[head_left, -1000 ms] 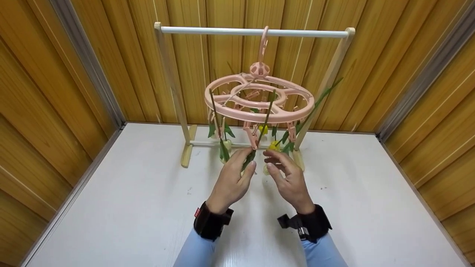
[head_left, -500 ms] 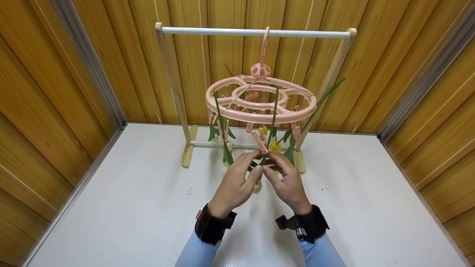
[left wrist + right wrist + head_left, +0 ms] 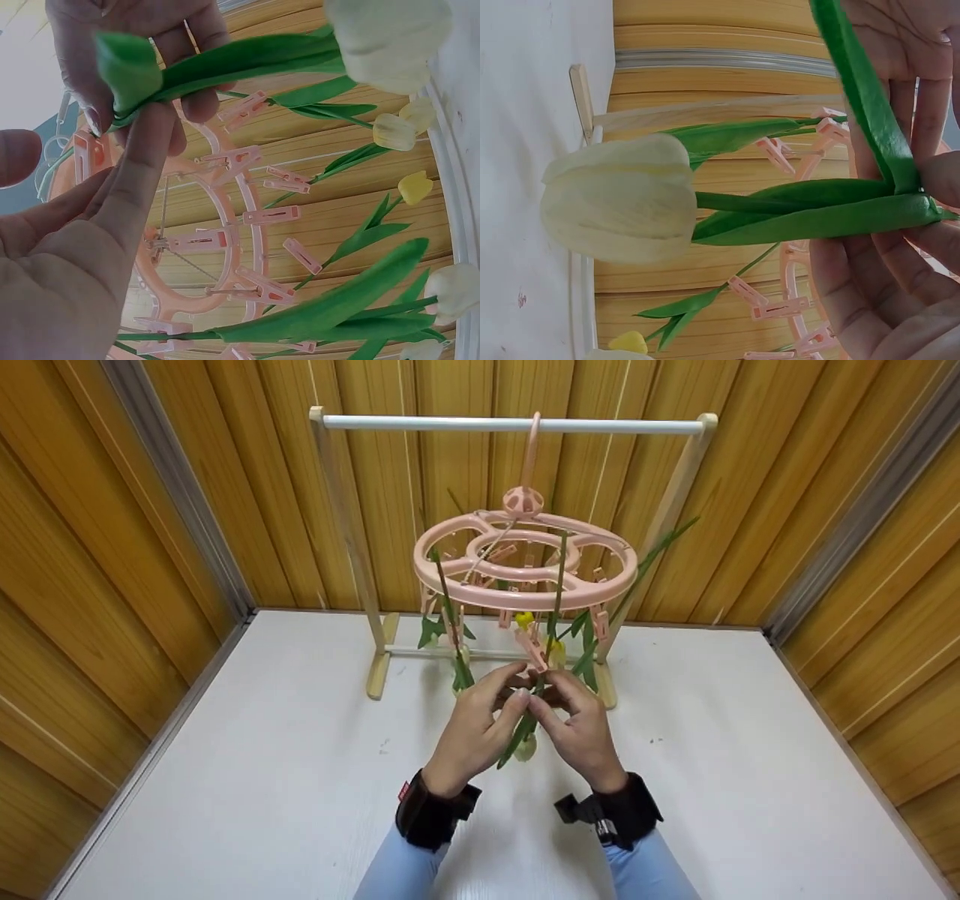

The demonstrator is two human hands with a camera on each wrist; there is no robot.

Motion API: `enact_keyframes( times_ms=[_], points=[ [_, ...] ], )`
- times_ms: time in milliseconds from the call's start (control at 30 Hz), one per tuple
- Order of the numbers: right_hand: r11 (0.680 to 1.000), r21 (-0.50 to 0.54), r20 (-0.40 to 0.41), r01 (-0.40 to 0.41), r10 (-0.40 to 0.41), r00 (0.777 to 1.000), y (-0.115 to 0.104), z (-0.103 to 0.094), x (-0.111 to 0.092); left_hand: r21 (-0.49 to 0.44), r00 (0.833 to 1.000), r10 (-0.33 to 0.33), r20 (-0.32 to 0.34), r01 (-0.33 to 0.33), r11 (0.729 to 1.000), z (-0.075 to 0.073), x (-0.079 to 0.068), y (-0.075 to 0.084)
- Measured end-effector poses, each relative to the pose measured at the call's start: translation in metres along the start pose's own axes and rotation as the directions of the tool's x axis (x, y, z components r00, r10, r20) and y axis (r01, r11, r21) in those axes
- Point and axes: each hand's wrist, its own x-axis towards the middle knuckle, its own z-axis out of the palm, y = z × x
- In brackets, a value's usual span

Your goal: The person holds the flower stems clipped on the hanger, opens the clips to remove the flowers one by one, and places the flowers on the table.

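A white tulip (image 3: 619,199) hangs head down, its green leaves (image 3: 517,742) hanging below the hands in the head view. My left hand (image 3: 476,731) pinches it at the base of the leaves, fingers around the stem. Thumb to thumb with it, my right hand (image 3: 581,727) pinches the same spot from the other side. Just above the fingertips, a pink clothespin (image 3: 532,651) leans beside the stem, which rises past the front of the pink round drying hanger (image 3: 517,598). Fingers partly hide where clothespin and stem meet.
Several other tulips, white and yellow (image 3: 415,187), hang head down from the hanger's clothespins. The hanger hooks over a white bar (image 3: 420,423) on a wooden stand (image 3: 379,671). Wood-patterned walls (image 3: 135,510) enclose the white table (image 3: 262,780).
The right hand has moved left to meet the left hand at the stem, and the left has shifted slightly right. The front clothespin has swung right; the tulip's head and leaves now show below the hands.
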Motion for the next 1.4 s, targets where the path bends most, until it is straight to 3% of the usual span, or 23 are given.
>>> enact_keyframes(
  times_ms=[400, 667, 933, 1167, 1400],
  points=[
    [1.000, 0.013, 0.005, -0.017, 0.017, 1.000, 0.000, -0.002, 0.000, 0.061, 0.990, 0.001, -0.139, 0.007, 0.998, 0.006, 0.008, 0.000],
    [0.999, 0.037, 0.023, -0.018, 0.018, 1.000, 0.000, -0.006, 0.000, -0.065, 0.987, -0.002, -0.164, -0.009, 0.998, 0.005, 0.013, -0.002],
    [0.999, 0.033, 0.054, 0.001, -0.003, 0.999, 0.002, -0.006, -0.002, -0.147, 0.988, -0.054, -0.143, 0.033, 0.989, 0.004, 0.018, -0.005],
    [0.999, 0.029, 0.084, -0.025, 0.022, 0.996, 0.000, -0.008, -0.002, -0.217, 0.981, 0.001, -0.194, -0.044, 0.975, 0.004, 0.021, -0.008],
    [0.999, 0.027, 0.103, -0.029, 0.026, 0.994, 0.000, -0.010, -0.001, -0.270, 0.959, 0.038, -0.282, -0.117, 0.956, 0.006, 0.024, -0.006]
  ],
)
